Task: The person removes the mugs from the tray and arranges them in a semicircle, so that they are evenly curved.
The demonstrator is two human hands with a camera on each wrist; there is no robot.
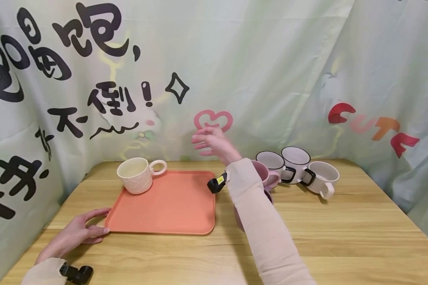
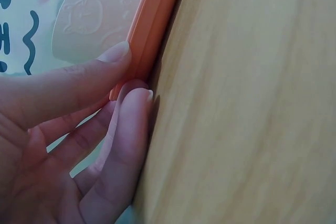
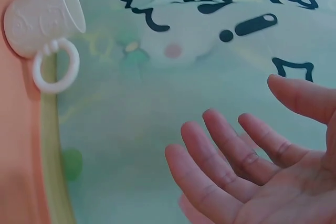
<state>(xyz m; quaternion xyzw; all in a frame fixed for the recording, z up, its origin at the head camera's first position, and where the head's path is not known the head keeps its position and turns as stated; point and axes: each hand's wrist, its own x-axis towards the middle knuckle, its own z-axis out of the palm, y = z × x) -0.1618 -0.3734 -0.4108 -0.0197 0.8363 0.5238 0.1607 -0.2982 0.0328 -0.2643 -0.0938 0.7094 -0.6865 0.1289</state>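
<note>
My left hand [image 1: 79, 232] pinches the near left corner of an orange tray [image 1: 178, 213] lying on the table. In the left wrist view its thumb [image 2: 107, 59] presses the tray rim [image 2: 157, 19], with the other fingers bent at the edge and underside. A cream mug [image 1: 135, 178] with a ring handle and raised pattern stands upright at the tray's far left corner. My right hand [image 1: 215, 143] is raised above the tray's far right side, fingers spread and slightly bent. It holds nothing and is apart from the mug [image 3: 44, 17].
Right of the tray, my sleeve partly covers a pink mug [image 1: 262, 170] and another purplish mug [image 1: 238, 217]. Two white mugs with black rims [image 1: 271, 160] [image 1: 295, 158] and a pale mug [image 1: 322, 176] stand behind. A printed curtain [image 1: 264, 79] encloses the wooden table [image 1: 342, 237].
</note>
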